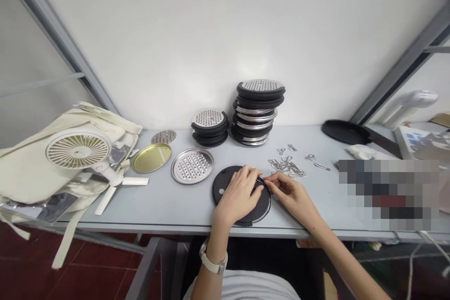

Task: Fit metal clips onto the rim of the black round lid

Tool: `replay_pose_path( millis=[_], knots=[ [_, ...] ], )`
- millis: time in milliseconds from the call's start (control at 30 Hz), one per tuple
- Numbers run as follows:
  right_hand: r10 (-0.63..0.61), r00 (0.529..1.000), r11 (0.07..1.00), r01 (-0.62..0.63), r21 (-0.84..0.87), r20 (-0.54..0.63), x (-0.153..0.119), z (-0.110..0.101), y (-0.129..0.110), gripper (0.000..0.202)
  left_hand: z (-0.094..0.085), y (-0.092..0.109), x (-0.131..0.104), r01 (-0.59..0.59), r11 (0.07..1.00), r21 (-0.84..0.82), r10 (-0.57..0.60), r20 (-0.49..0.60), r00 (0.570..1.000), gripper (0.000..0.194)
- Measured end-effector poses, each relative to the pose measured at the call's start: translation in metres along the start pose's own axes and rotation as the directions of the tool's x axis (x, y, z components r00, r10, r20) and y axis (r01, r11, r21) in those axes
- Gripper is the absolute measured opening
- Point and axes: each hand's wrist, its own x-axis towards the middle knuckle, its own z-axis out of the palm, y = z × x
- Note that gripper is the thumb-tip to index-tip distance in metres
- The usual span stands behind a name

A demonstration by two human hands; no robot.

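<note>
Left hand (241,192) presses the black round disc (225,187) flat on the worktop (168,201) while right hand (291,192) fingers pinch a small wire clip (259,179) at its top edge; best kept steady, seating clip squarely.

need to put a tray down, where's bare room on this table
Bare: the front strip between the perforated steel disc and the black disc, and behind the clips toward the black pan. Crowded: around the fan and both hands.
</note>
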Motion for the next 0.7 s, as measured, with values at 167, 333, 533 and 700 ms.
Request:
replay_pose_path(
  millis=[167, 333, 533, 700],
  knots=[
    [-0.01, 0.999, 1.0, 0.01, 0.0, 0.049, -0.0011, -0.0005, 0.0024, 0.021, -0.0007, 0.0005, 0.0003, -0.008, 1.0, -0.003, 0.008, 0.013, 1.0, 0.017],
    [0.001, 0.997, 0.999, -0.005, 0.047, 0.074, -0.0026, -0.0009, 0.0047, 0.022, -0.0009, -0.0006, 0.0003, 0.003, 1.0, -0.008, -0.003, 0.018, 1.0, 0.017],
    [-0.008, 0.993, 0.999, 0.002, 0.052, 0.114, -0.0018, -0.0019, 0.0024, 0.027, -0.0008, -0.0001, -0.0011, 0.024, 1.0, -0.015, -0.024, 0.014, 1.0, 0.018],
    [-0.02, 0.993, 0.999, 0.023, -0.026, 0.117, -0.0022, -0.0025, 0.0005, 0.025, 0.0002, 0.0004, -0.0004, 0.025, 1.0, -0.017, -0.025, 0.005, 1.0, 0.02]
  ],
)
